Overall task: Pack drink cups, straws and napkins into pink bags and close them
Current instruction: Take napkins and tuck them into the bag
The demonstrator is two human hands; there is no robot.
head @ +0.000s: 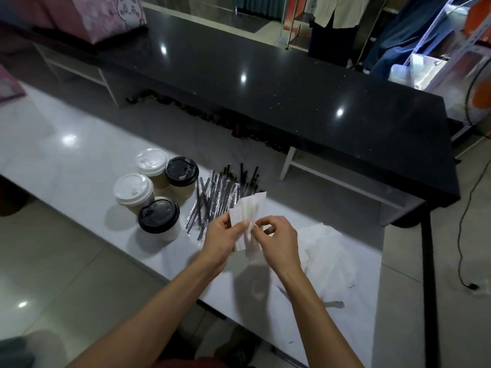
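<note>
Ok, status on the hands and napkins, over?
Left hand and right hand both pinch a few napkins above the white table. Four lidded cups and straws unpacked. Nothing blocking.

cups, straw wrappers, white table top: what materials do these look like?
Cups: likely matte tan paper walls; lids look like moulded plastic, two white, two black with slight sheen.
Straw wrappers: thin clear film, probably plastic; they glint over the black straws.
White table top: hard, glossy, maybe stone or laminate; it mirrors ceiling lights.
</note>
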